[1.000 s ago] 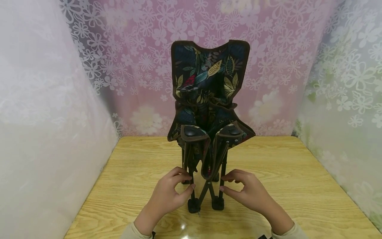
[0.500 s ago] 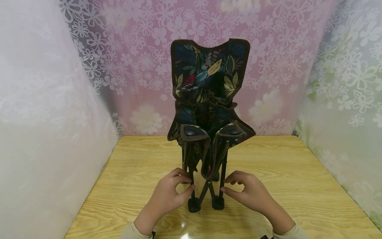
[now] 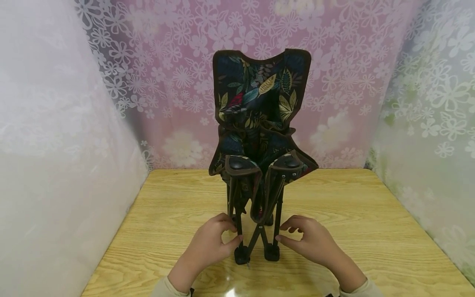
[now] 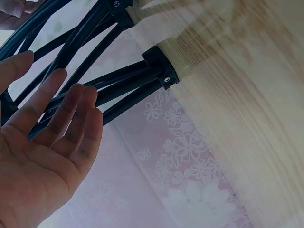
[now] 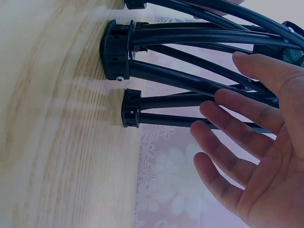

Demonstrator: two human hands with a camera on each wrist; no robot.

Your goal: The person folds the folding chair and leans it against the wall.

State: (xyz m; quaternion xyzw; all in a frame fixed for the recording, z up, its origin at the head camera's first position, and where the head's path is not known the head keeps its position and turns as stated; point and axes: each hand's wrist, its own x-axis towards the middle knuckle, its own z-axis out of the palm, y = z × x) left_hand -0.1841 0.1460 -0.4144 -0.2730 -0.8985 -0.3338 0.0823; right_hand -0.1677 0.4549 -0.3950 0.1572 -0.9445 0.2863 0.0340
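A folding camp chair [image 3: 261, 88] with dark leaf-print fabric stands upright and partly folded, its seat bunched between the black tube legs. Beside its front left leg [image 3: 239, 231] is my left hand [image 3: 211, 241], thumb and fingertips right at the tube. My right hand [image 3: 313, 239] mirrors it at the front right leg [image 3: 276, 222]. In the left wrist view, the left fingers [image 4: 66, 111] are spread and gently bent alongside the tubes. The right wrist view has the right fingers [image 5: 232, 126] likewise loose, overlapping the legs. Black plastic feet [image 5: 116, 52] rest on the table.
The wood-grain table [image 3: 167, 198] carries the chair near its middle. A pink flowered curtain [image 3: 170, 82] hangs behind, with a pale sheet [image 3: 67, 156] on the left and another flowered sheet [image 3: 430, 136] on the right.
Both hands have shifted slightly lower along the front legs, the right one also a little outward. The chair stays in place.
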